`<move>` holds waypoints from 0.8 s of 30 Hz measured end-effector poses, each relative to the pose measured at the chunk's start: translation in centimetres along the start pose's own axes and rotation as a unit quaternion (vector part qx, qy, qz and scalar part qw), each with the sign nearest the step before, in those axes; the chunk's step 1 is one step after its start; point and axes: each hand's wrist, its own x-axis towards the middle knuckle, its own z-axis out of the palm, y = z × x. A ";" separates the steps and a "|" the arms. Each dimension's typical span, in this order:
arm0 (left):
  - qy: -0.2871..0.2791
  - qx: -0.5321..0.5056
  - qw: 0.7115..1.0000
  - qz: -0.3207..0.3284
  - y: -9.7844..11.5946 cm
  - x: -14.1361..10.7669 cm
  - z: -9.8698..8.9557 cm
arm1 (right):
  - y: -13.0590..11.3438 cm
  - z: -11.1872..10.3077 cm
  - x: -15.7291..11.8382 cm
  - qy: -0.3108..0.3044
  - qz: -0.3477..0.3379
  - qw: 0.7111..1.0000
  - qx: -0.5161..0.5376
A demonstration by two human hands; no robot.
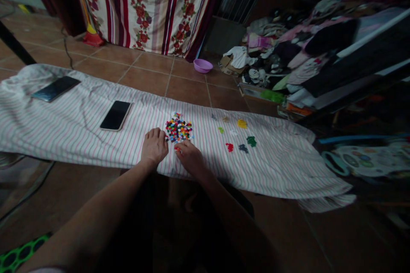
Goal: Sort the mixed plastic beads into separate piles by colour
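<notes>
A heap of small multicoloured pieces (178, 129), too small to name surely, lies on a striped cloth (272, 170). At the heap's left edge my left hand (155, 147) rests palm down, fingers stretched out on the cloth. My right hand (189, 157) is at the near side, thumb and fingers pinched around a small red piece (177, 148). Right of the heap, similar pieces form single-colour groups: red pieces (229, 147), dark grey pieces (243, 148), dark green pieces (251, 141), yellow pieces (241, 123), lime green pieces (221, 129), and paler ones.
On the cloth's left side lie a phone (115, 115) and a larger dark flat device (56, 88). Beyond the cloth, a purple basin (203, 66) stands on the tiled floor before a flowered curtain (153, 8). Piled clothes (288, 47) fill the right background.
</notes>
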 end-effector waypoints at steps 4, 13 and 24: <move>0.001 0.001 1.000 0.001 0.0 0.0 0.0 | 0.0 0.5 0.3 0.010 0.010 1.000 -0.003; -0.006 0.006 1.000 -0.003 0.0 0.0 -0.1 | -0.1 0.8 0.8 0.088 0.150 0.947 0.271; 0.001 0.008 1.000 0.003 0.1 0.0 -0.2 | 1.4 -1.5 -0.8 0.080 0.383 0.656 0.645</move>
